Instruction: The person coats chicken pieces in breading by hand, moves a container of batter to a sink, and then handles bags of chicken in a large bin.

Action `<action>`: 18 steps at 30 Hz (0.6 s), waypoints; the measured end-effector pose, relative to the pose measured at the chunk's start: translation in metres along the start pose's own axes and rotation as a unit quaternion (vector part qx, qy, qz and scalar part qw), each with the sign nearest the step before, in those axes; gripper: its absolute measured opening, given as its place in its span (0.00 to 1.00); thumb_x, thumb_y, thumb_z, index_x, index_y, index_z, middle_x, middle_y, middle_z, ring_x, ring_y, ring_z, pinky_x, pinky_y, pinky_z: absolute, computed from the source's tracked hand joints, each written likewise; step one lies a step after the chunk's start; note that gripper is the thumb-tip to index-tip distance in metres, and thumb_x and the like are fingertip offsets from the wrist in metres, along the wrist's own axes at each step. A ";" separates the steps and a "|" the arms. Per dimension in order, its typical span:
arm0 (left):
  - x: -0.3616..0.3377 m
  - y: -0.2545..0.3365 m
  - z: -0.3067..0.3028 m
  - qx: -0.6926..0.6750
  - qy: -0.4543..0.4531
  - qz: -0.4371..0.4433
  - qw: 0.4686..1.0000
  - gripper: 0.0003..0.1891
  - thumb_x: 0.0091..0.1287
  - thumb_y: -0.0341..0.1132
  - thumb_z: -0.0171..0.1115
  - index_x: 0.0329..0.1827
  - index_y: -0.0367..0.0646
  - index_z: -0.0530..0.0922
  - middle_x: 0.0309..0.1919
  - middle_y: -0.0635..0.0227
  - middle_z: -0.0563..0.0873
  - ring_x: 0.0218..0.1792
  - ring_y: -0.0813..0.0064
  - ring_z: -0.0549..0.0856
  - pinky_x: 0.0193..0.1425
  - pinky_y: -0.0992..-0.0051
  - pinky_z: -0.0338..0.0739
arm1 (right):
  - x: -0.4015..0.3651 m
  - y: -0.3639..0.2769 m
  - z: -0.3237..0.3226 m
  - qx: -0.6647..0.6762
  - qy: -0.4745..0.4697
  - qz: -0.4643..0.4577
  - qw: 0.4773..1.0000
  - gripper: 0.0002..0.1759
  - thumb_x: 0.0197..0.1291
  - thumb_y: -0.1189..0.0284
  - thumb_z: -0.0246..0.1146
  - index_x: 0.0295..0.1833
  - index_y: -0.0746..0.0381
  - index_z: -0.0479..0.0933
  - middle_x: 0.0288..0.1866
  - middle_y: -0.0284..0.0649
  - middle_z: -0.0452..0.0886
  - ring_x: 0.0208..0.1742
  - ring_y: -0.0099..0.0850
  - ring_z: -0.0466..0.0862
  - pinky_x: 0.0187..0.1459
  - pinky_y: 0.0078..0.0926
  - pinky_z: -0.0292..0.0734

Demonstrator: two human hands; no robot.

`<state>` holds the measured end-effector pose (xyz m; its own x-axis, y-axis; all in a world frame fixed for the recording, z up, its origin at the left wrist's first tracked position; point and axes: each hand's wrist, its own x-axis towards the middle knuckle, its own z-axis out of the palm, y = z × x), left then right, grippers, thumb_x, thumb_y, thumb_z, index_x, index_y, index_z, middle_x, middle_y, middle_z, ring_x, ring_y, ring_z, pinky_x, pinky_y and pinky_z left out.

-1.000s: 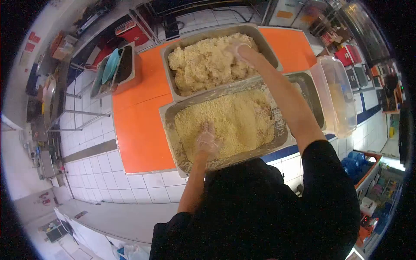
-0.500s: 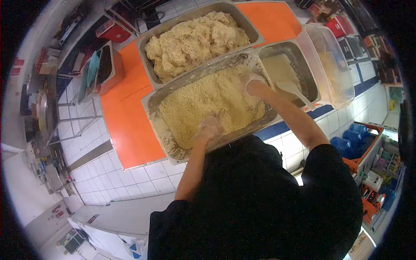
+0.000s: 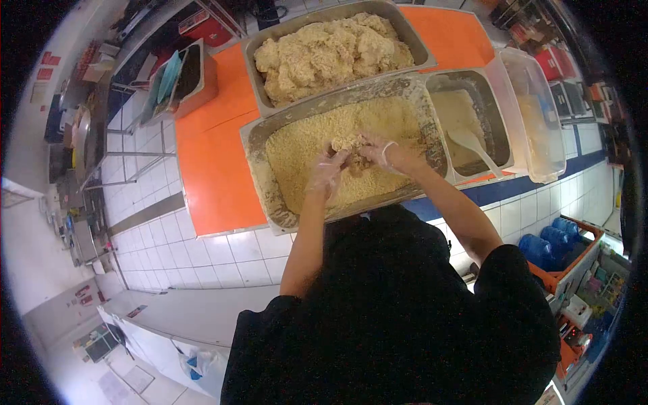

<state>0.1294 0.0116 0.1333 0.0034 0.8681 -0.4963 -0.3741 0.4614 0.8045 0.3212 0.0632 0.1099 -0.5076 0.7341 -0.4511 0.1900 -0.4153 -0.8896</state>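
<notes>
Both hands wear clear plastic gloves and meet over a metal pan of pale yellow breading crumbs. A crumb-coated piece of food sits between them; what is under the coating cannot be made out. My left hand grips it from the left with curled fingers. On the other side, my right hand has its fingertips on the piece. Behind this pan, a second metal pan holds a heap of coated pieces.
To the right is a smaller metal pan of pale liquid with a white scoop in it. A clear plastic tub stands beyond. The pans rest on an orange table. A grey bin is at the left.
My hands were apart, dug into the crumbs at separate spots. Now they have come together and lifted a coated piece between them. The view has shifted slightly.
</notes>
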 end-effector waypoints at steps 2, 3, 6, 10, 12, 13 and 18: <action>-0.011 0.006 -0.001 0.036 -0.003 0.017 0.999 0.20 0.69 0.31 0.66 0.62 0.38 0.72 0.50 0.65 0.85 0.49 0.72 0.84 0.51 0.71 0.79 | 0.005 0.004 0.010 -0.023 -0.004 0.036 0.999 0.33 0.66 0.61 0.65 0.71 0.64 0.67 0.56 0.43 0.81 0.52 0.31 0.80 0.52 0.34 0.78; -0.010 0.005 -0.004 0.042 -0.005 0.003 0.999 0.19 0.69 0.31 0.66 0.60 0.38 0.74 0.49 0.65 0.85 0.47 0.72 0.84 0.49 0.72 0.80 | 0.016 0.020 0.009 -0.080 0.001 0.010 0.997 0.32 0.66 0.61 0.65 0.71 0.64 0.67 0.57 0.45 0.81 0.52 0.31 0.80 0.53 0.34 0.78; -0.017 0.016 -0.006 0.096 0.017 -0.038 0.995 0.21 0.68 0.33 0.67 0.62 0.38 0.74 0.47 0.65 0.86 0.45 0.72 0.85 0.47 0.72 0.80 | 0.008 0.020 0.027 -0.114 0.033 -0.049 0.992 0.28 0.68 0.64 0.63 0.69 0.65 0.68 0.53 0.44 0.81 0.49 0.31 0.81 0.50 0.32 0.80; -0.017 0.002 -0.015 0.210 0.036 0.034 0.976 0.16 0.70 0.28 0.62 0.59 0.38 0.75 0.47 0.65 0.86 0.44 0.75 0.84 0.48 0.72 0.80 | 0.014 0.022 0.041 -0.111 0.113 -0.064 0.985 0.21 0.67 0.68 0.64 0.62 0.66 0.72 0.46 0.40 0.82 0.44 0.29 0.82 0.44 0.29 0.80; -0.004 -0.026 -0.023 0.118 0.038 0.064 0.990 0.17 0.71 0.27 0.62 0.61 0.38 0.74 0.47 0.64 0.86 0.44 0.76 0.84 0.49 0.73 0.79 | 0.029 0.024 0.042 -0.101 0.097 -0.009 0.990 0.21 0.66 0.68 0.66 0.61 0.66 0.73 0.46 0.39 0.82 0.45 0.28 0.82 0.44 0.30 0.80; -0.002 -0.032 -0.023 0.025 0.039 0.095 0.994 0.18 0.71 0.27 0.61 0.62 0.37 0.73 0.47 0.64 0.86 0.45 0.76 0.84 0.51 0.73 0.79 | 0.031 0.021 0.044 -0.090 0.082 0.045 0.992 0.22 0.65 0.68 0.67 0.60 0.66 0.73 0.46 0.37 0.82 0.46 0.27 0.81 0.44 0.31 0.80; -0.005 -0.027 -0.029 0.159 0.056 0.143 0.975 0.19 0.70 0.26 0.61 0.63 0.35 0.72 0.49 0.63 0.85 0.49 0.74 0.83 0.54 0.73 0.78 | 0.015 0.003 0.039 0.125 -0.076 0.125 0.981 0.24 0.62 0.69 0.70 0.60 0.67 0.74 0.46 0.37 0.82 0.44 0.27 0.82 0.42 0.31 0.81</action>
<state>0.1131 -0.0104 0.1043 -0.1659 0.9524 -0.2558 -0.0389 0.2529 0.9667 0.2815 0.0522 0.1035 -0.5948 0.5107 -0.6208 0.1223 -0.7058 -0.6978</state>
